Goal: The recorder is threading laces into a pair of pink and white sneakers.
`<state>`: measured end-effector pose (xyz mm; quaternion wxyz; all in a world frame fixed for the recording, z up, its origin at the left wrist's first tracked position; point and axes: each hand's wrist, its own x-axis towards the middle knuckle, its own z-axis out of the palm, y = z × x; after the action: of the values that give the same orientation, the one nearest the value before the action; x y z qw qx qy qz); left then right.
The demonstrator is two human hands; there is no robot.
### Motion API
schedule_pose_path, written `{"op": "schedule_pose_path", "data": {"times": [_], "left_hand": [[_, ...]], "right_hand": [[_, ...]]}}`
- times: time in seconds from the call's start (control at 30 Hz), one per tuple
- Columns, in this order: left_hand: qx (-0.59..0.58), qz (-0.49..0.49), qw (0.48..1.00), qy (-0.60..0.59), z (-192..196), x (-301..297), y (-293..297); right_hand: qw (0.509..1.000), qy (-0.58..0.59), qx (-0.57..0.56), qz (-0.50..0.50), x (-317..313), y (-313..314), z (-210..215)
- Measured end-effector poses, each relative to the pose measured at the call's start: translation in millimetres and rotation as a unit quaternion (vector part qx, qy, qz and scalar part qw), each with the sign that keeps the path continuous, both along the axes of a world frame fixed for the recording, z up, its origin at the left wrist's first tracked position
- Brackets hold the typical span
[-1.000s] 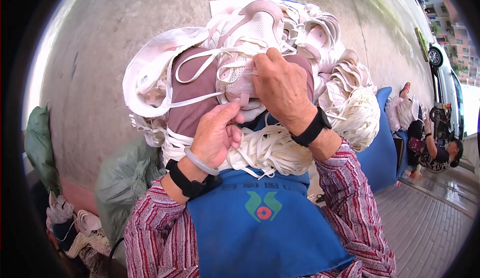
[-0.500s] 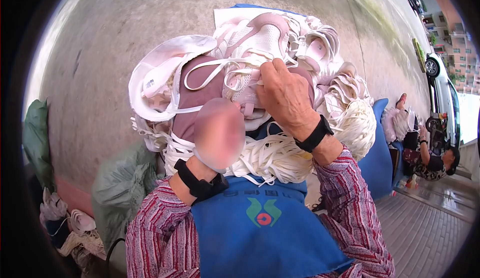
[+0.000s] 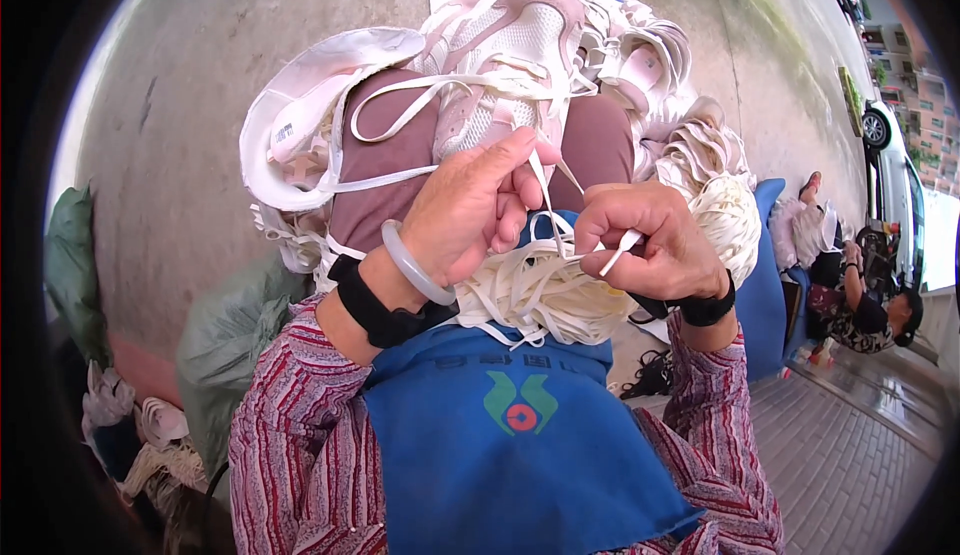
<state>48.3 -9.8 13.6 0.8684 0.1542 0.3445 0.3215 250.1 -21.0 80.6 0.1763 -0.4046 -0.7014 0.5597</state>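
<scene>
While a heap of shoe uppers (image 3: 500, 85) fills the lap above the blue apron (image 3: 520, 455), the left hand (image 3: 470, 205) pinches a white lace (image 3: 545, 205) by the upper's tongue; the right hand (image 3: 650, 240) is clamped on the lace's tip (image 3: 622, 247).
</scene>
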Motion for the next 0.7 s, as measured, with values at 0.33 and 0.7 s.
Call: {"op": "schedule_pose_path", "data": {"times": [0.33, 0.7], "left_hand": [[0.404, -0.33, 0.843, 0.133, -3, 49, -39], [0.539, 0.05, 0.677, 0.498, -17, -27, 16]], "right_hand": [[0.978, -0.011, 0.01, -0.206, -4, 21, -8], [0.921, -0.125, 0.337, -0.152, -36, 19, -55]]}}
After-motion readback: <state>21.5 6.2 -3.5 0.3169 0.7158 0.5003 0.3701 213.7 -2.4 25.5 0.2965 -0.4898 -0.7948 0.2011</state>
